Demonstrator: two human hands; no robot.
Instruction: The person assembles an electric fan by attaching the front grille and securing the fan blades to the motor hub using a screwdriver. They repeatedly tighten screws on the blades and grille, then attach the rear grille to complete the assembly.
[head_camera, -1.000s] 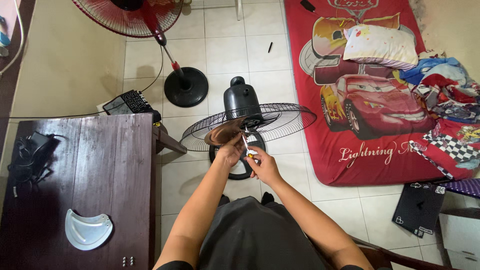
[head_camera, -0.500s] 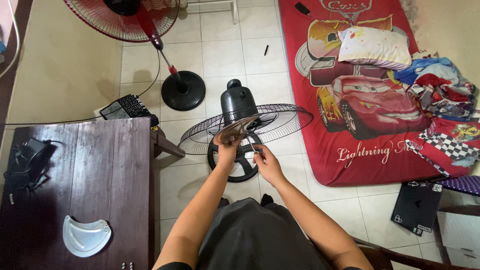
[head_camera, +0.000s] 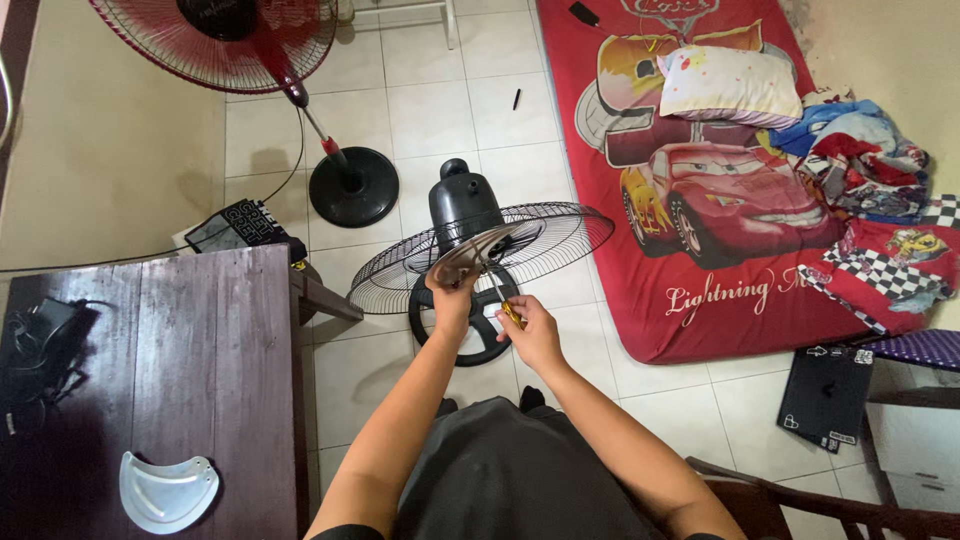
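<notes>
One fan blade is being held by the left hand over the black fan on the floor; the right hand is gripping a screwdriver. Another blade is lying detached on the desk; the job appears partway.

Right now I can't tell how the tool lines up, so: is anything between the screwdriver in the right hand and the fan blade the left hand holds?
Nothing visible. The right hand holds the screwdriver, whose shaft runs straight up to the fan blade in the left hand, above the black wire guard.
</notes>
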